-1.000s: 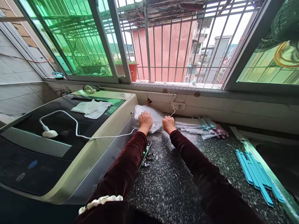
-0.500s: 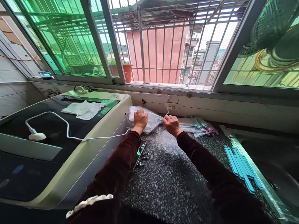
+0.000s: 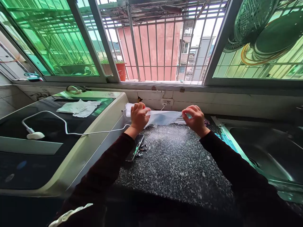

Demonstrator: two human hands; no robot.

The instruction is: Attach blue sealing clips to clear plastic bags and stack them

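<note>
A clear plastic bag (image 3: 163,117) is stretched level above the back of the speckled dark counter (image 3: 170,164). My left hand (image 3: 139,118) is closed on its left end, thumb and fingers pinching it. Its right end is pinched between the thumb and forefinger of my right hand (image 3: 194,118). More folded clear plastic (image 3: 129,109) shows just left of my left hand. Behind the stretched bag lie other clear packets (image 3: 180,121), partly hidden. Below my left wrist a phone (image 3: 136,148) lies on the counter with a dark beaded strap (image 3: 142,148) beside it.
On the left stands a washing machine (image 3: 118,102) with a white cloth (image 3: 79,108) and a white cable (image 3: 63,121) on top. A metal sink (image 3: 272,148) is at right. Turquoise sticks (image 3: 228,142) lie by its edge, partly behind my right forearm. A wall socket (image 3: 167,102) is behind.
My right hand has moved right, away from my left hand, drawing the plastic bag out between them. The camera view has shifted a little to the right.
</note>
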